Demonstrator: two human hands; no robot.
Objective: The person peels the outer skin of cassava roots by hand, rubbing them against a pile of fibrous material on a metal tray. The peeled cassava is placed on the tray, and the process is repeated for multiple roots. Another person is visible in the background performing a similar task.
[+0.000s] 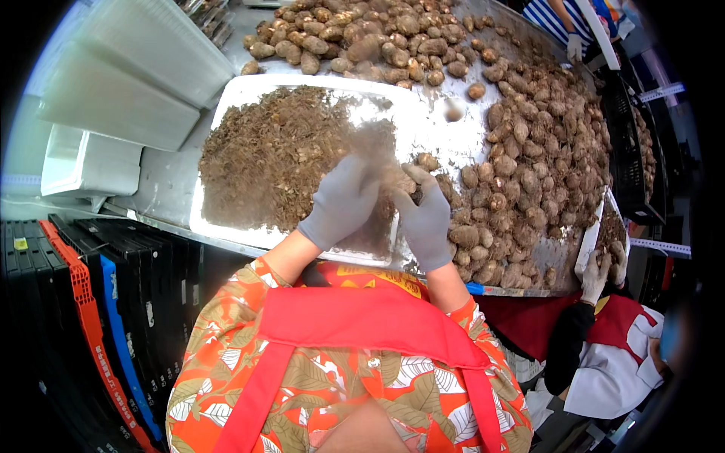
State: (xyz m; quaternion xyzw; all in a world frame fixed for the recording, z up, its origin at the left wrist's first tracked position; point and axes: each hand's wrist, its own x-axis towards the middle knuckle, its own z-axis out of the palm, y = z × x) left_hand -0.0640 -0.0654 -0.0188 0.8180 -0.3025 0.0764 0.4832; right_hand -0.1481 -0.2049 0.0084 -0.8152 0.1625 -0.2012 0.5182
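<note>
My right hand, in a grey glove, grips a brown taro corm between thumb and fingers. My left hand, gloved the same way, has its fingers curled against the corm's left side; its fingertips are blurred. Both hands are above a white foam tray heaped with dry brown fibrous husk scraps. Blurred scraps hang around my fingers. Just beyond my right hand, another taro corm lies at the edge of a large pile of hairy taro corms.
More corms lie on the far side of the metal table. Foam boxes stand at left, above stacked black crates. A co-worker's gloved hands work over a narrow tray at right; another person stands far right.
</note>
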